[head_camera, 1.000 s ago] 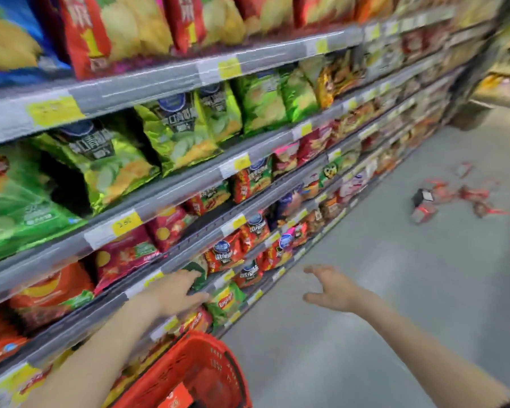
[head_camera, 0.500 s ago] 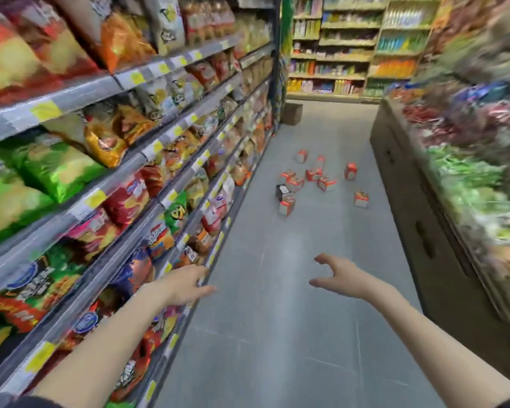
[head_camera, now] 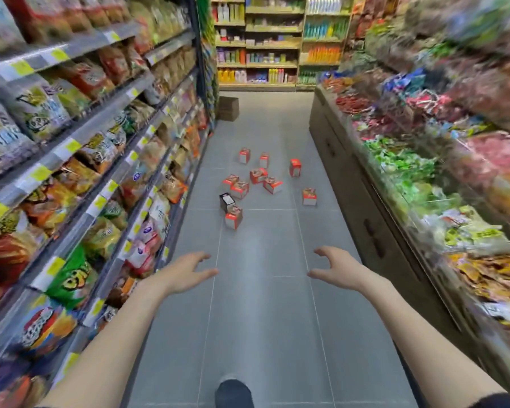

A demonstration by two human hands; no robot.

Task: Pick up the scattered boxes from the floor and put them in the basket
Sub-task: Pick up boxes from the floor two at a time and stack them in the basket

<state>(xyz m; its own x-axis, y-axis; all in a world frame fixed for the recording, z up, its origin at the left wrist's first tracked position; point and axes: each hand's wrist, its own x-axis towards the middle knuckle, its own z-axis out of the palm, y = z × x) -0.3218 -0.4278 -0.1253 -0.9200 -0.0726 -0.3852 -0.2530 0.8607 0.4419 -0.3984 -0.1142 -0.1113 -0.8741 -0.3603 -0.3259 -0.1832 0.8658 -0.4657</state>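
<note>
Several small red and white boxes (head_camera: 258, 175) lie scattered on the grey tiled aisle floor, well ahead of me. The nearest box (head_camera: 233, 217) stands beside a black one (head_camera: 226, 201). One box (head_camera: 309, 196) lies apart to the right, another (head_camera: 295, 167) stands upright farther back. My left hand (head_camera: 189, 267) and my right hand (head_camera: 336, 265) reach forward over the floor, fingers spread and relaxed, holding nothing. Both hands are far short of the boxes. The basket is out of view.
Snack shelves (head_camera: 80, 160) line the left side of the aisle. A low display counter (head_camera: 374, 219) heaped with wrapped sweets runs along the right. A cardboard carton (head_camera: 228, 108) sits on the floor at the far left end. My shoe (head_camera: 233, 394) shows at the bottom.
The view has swung from the left shelves, where a red basket showed at the bottom, round to look straight down the aisle. The boxes now lie centred ahead. Both hands stay empty.
</note>
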